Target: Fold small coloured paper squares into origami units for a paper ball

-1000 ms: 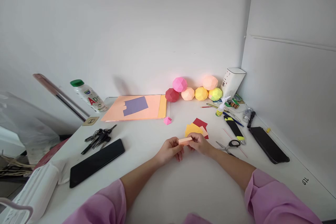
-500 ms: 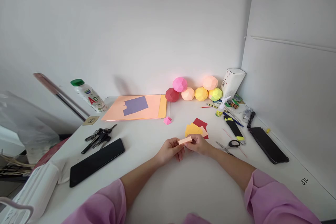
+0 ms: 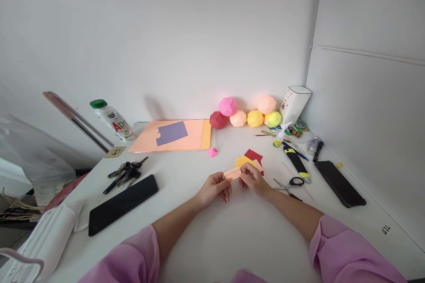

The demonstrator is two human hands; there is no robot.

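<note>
A small peach strip of paper [image 3: 232, 173] with a lengthwise crease is stretched between my two hands above the table. My left hand [image 3: 216, 188] pinches its left end between thumb and fingers. At the right end, my right hand [image 3: 254, 180] grips it with the fingertips. Just behind the hands lie a yellow piece of paper [image 3: 243, 162], a dark red one [image 3: 254, 157] and a paler peach piece, overlapping. A small pink folded-paper shape [image 3: 212, 152] sits farther back, left of them. Scissors [image 3: 292, 183] with black handles lie to the right of my right hand.
Faceted paper balls [image 3: 237, 118] stand along the wall. Peach sheets [image 3: 142, 141] with a purple cutout are at back left. Keys [image 3: 124, 173], a black phone [image 3: 122, 205] and a bottle [image 3: 114, 121] stand left. Right are a glue bottle [image 3: 279, 139], utility knife [image 3: 296, 163] and dark case [image 3: 340, 183].
The peach paper strip has tilted so more of its face and its crease show. My right hand has shifted slightly up, its fingers now on the strip's right end.
</note>
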